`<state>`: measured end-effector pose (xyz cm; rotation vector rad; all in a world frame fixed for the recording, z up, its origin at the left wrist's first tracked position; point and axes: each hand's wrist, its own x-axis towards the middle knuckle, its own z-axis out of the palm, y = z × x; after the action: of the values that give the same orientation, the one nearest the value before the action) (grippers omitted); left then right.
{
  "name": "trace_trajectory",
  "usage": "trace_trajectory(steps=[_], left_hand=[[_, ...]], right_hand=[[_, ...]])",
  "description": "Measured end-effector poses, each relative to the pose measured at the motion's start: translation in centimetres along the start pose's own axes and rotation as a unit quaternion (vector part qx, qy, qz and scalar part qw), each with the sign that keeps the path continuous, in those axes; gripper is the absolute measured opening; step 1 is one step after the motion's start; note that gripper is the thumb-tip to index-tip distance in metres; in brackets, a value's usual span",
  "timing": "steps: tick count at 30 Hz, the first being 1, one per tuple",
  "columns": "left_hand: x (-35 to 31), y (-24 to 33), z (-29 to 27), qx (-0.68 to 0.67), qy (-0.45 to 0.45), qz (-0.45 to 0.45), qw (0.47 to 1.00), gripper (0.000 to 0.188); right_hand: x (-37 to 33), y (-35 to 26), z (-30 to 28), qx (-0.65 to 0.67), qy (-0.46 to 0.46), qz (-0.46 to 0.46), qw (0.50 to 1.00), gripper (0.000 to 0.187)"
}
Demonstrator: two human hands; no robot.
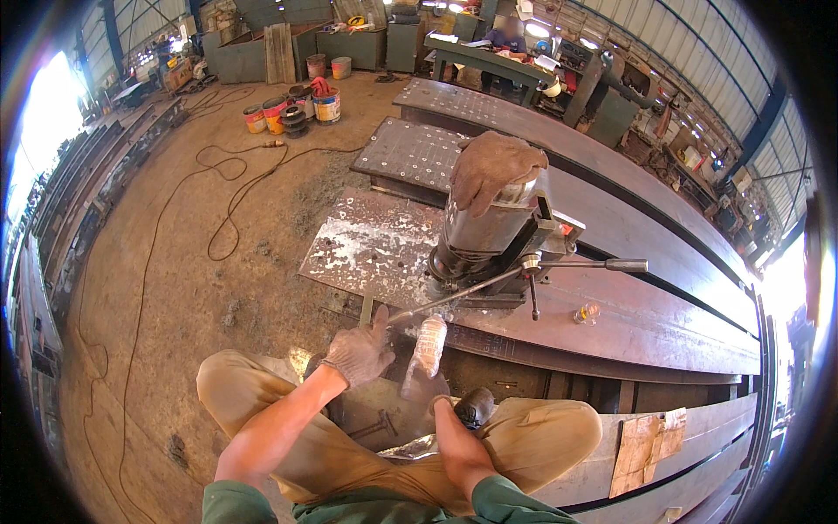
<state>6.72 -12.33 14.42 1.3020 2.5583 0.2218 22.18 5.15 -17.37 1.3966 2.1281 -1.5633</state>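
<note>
Gloved left hand (pixel 360 354) gripped the end of a thin steel lever (pixel 471 288), a clear, pale-banded bottle (pixel 428 345) slanted in the right hand's (pixel 440 389) grip near the scuffed grey drilling machine (pixel 476 231), which stood on a rust-brown beam (pixel 624 310), brown glove (pixel 496 164) draped on top.

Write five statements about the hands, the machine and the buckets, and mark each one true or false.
1. The left hand is at the end of a machine lever. True.
2. The left hand is bare. False: it wears a glove.
3. A brown glove lies on top of the machine. True.
4. The buckets stand on the steel beams. False: the buckets stand on the floor.
5. The right hand holds a plastic bottle. True.
</note>
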Motion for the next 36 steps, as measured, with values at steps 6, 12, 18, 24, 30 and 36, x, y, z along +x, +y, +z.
trace_trajectory(steps=[6,12,18,24,30,36], left_hand=[[1.0,1.2,-0.7,-0.016,0.018,0.027,0.999,0.099],[0.7,0.9,-0.6,-0.001,0.001,0.013,1.000,0.100],[0.5,0.8,-0.7,-0.011,-0.023,-0.002,1.000,0.100],[0.5,0.5,-0.1,-0.004,-0.006,0.002,1.000,0.102],[0.4,0.4,0.1,0.002,0.007,0.012,1.000,0.101],[0.1,0.4,-0.2,-0.005,0.002,0.009,1.000,0.099]], right_hand=[[4.0,4.0,-0.3,-0.074,0.023,-0.042,0.996,0.065],[2.0,2.1,-0.1,-0.005,0.046,-0.013,0.999,0.069],[-0.9,-0.7,-1.3,-0.017,0.048,0.013,0.999,0.073],[-0.6,-0.4,-1.2,0.023,0.021,0.001,1.000,0.072],[-0.9,-0.8,-1.1,0.049,0.006,0.013,0.999,0.069],[-0.9,-1.0,-1.3,0.018,-0.009,0.005,1.000,0.072]])
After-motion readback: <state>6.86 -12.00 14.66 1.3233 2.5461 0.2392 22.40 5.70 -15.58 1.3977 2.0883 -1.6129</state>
